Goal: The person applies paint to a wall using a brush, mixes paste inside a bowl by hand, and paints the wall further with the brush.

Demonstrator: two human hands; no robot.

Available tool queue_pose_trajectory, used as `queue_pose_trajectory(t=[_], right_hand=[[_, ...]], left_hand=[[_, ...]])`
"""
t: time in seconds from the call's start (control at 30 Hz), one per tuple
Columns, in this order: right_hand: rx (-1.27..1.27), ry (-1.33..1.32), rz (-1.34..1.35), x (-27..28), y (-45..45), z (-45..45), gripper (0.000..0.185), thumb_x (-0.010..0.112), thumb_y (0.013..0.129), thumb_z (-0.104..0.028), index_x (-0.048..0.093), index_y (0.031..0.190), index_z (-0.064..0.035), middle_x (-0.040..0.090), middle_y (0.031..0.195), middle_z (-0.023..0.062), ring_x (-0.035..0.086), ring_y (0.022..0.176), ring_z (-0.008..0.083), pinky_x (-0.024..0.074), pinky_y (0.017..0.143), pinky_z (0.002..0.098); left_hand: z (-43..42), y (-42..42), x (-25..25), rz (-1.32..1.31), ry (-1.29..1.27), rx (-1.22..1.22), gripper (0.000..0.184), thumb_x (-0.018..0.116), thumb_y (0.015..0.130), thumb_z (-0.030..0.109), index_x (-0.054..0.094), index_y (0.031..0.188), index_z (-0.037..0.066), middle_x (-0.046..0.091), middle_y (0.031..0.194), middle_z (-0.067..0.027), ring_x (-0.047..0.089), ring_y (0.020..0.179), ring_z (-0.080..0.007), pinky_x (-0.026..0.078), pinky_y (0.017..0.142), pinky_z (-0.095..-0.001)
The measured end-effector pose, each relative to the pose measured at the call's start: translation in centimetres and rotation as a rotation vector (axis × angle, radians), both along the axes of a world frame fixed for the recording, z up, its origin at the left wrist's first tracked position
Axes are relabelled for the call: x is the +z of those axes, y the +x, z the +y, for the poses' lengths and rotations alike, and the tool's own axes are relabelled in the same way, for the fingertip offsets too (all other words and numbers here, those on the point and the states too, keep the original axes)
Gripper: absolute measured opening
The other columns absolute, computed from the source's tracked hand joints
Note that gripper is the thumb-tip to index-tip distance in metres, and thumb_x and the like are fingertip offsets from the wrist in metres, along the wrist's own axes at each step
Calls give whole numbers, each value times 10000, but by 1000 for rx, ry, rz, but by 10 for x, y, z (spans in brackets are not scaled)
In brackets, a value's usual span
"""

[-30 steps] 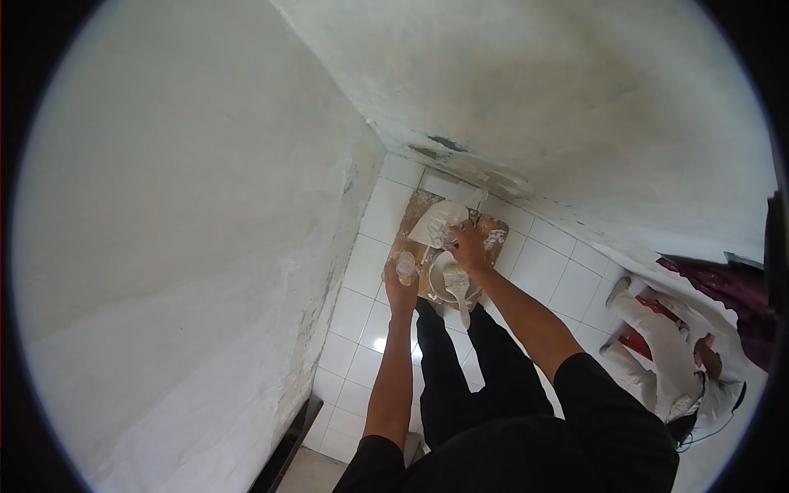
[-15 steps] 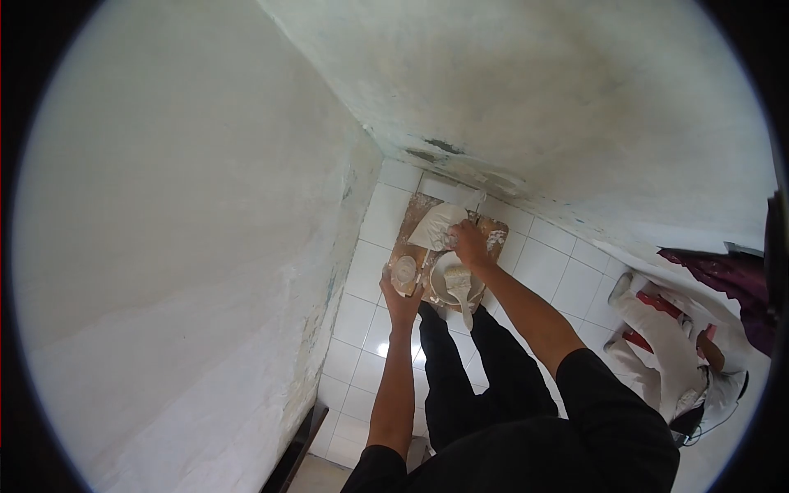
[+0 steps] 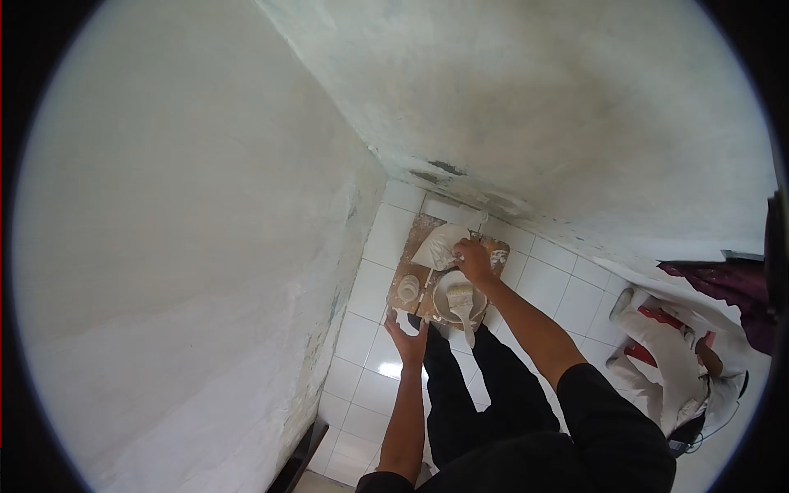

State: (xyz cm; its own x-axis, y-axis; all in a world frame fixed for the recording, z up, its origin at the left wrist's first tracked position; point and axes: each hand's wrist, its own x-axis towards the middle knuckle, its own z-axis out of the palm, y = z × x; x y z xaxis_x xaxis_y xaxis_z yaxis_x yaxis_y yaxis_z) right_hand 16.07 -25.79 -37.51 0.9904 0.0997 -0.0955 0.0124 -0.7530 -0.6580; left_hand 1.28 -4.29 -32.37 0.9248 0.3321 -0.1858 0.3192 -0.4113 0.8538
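Observation:
A white plastic bag (image 3: 436, 246) with pale contents lies on a smeared wooden board (image 3: 397, 306) on the floor. My right hand (image 3: 474, 263) has its fingers closed at the bag's right edge. On the board's left side stands a small whitish cup (image 3: 408, 287). My left hand (image 3: 406, 338) is just short of that cup, at the board's near edge, thumb and fingers spread with nothing between them. Under my right wrist sits a round pale tub (image 3: 482, 311). A wide paint brush (image 3: 461, 301) rests across it, its handle pointing toward my legs.
Walls meet in a corner (image 3: 385, 174) beyond the board. My feet stand close to its near edge on white floor tiles (image 3: 371, 283). At the right, another person (image 3: 662, 349) in light clothes is bent low near red items. A dark red cloth (image 3: 715, 283) hangs above.
My left hand has drawn back from the cup toward me, its fingers apart. My right hand stays at the bag. The view has shifted slightly.

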Motion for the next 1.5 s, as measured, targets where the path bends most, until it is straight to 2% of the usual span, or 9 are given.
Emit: queue_pose_trajectory(t=[0.47,0.67,0.9,0.97,1.13,1.23,1.3,1.43,1.5], right_hand=[[-66,101,-152,45,15,-5,244,722,746,-76,639,975,-95,677,893,114,588,879,342,435,824,448],[-66,104,-288,87,20,-23,210,680,792,-53,640,999,-61,685,957,140,605,1012,363,459,893,473],[-24,353,28,185,-4,-53,184,664,802,-10,611,979,-9,679,889,166,688,862,326,533,808,357],[-24,400,28,204,-16,-56,164,668,804,-27,600,952,-2,670,868,186,684,840,337,529,759,356],[-73,653,393,241,-46,-51,175,710,840,-86,584,899,20,675,814,90,645,740,131,508,702,294],[-137,704,422,201,-59,-49,211,731,851,-144,603,896,18,674,830,67,608,739,87,496,683,274],[-167,728,566,178,-70,-47,212,735,851,-140,611,920,18,667,825,64,613,736,97,494,668,267],[-291,736,805,118,-89,-41,327,777,818,-220,640,948,46,669,854,107,624,744,137,498,684,287],[-339,707,895,100,-92,-36,342,783,811,-220,640,955,55,667,864,112,628,741,155,506,679,300]], left_hand=[[-20,-46,14,14,133,47,675,746,718,48,406,1295,-41,477,1201,-229,450,1159,-400,385,1012,-490],[-33,-36,40,-41,100,-64,650,741,699,40,434,1266,-41,480,1193,-230,467,1151,-405,401,993,-482],[-63,56,97,-53,-35,-398,1076,869,614,171,217,1453,7,265,1468,-267,239,1392,-424,239,1131,-498],[-76,78,101,-132,22,-422,1030,880,589,226,284,1394,-17,301,1440,-276,270,1376,-423,216,1136,-510],[-94,79,99,-227,173,-611,1060,895,545,337,330,1356,-48,360,1411,-292,297,1386,-392,122,1160,-543],[-91,47,80,-50,65,-784,1052,882,580,313,305,1374,-66,435,1368,-294,386,1342,-384,228,1142,-515],[-97,18,70,280,-335,-549,963,846,660,276,315,1381,-77,522,1296,-272,509,1241,-372,372,1072,-448],[-104,-23,38,226,-257,-335,781,769,768,224,370,1372,-67,574,1244,-237,584,1145,-326,471,955,-379],[-102,-21,46,351,-530,-192,624,707,843,228,462,1347,-47,627,1170,-199,619,1066,-268,481,910,-369]])
